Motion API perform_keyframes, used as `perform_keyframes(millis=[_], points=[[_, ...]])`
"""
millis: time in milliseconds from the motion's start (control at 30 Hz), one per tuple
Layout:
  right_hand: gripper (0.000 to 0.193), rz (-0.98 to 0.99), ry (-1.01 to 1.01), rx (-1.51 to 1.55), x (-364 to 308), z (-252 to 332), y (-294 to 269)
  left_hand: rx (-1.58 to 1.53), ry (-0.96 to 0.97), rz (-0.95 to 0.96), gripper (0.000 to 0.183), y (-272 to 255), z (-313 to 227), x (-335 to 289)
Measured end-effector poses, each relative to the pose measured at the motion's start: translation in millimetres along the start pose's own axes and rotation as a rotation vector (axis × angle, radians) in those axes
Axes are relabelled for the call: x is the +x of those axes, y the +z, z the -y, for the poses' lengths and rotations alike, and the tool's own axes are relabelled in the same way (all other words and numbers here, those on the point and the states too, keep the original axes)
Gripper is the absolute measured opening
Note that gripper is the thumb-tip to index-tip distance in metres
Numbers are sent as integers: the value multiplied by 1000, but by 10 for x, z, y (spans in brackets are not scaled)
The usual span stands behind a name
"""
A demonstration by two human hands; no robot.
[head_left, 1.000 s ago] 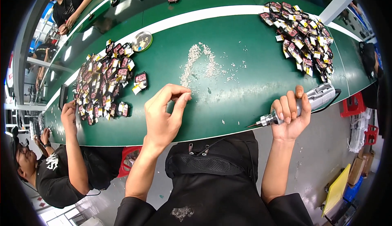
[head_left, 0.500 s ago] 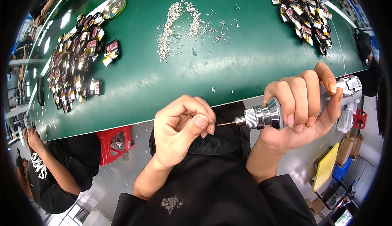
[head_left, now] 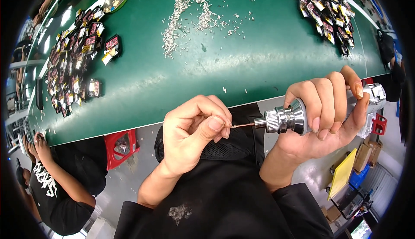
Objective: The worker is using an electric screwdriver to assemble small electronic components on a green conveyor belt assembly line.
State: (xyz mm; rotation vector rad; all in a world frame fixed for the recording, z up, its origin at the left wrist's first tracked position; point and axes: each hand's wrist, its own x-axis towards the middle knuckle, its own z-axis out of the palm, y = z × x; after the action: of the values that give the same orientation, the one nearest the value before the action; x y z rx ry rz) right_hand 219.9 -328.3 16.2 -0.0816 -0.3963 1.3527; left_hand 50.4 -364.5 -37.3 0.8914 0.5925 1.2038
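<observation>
My right hand (head_left: 324, 109) is wrapped around a silver handheld rotary tool (head_left: 281, 120), held level above my lap. A thin bit (head_left: 244, 125) sticks out of its knurled collar and points left. At the bit's tip, my left hand (head_left: 194, 131) is closed in a pinch. Thumb and fingertips are pressed together at the tip; anything small between them is hidden. I cannot tell whether they touch the bit. Beyond both hands, small white rods (head_left: 173, 34) lie scattered on the green table (head_left: 142, 83).
Piles of small black packs with labels, one on the left (head_left: 71, 72) and another pile (head_left: 326, 12) at the far right. A round dish (head_left: 116, 0) stands at the far left. A red stool (head_left: 120, 148) and a co-worker (head_left: 65, 178) are at the left.
The right hand and tool have shifted slightly right. The bit's tip still meets the left fingertips, which stay pinched. The table scene has moved a little in view.
</observation>
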Motion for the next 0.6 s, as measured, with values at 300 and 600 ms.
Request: perform_keyframes(millis=[300,600], points=[[15,-4,15,9,4,-55,-17,-56,-44,-10,19,79,1,12],[15,-17,25,19,7,-45,-45,-22,-38,21,19,66,-33,20]])
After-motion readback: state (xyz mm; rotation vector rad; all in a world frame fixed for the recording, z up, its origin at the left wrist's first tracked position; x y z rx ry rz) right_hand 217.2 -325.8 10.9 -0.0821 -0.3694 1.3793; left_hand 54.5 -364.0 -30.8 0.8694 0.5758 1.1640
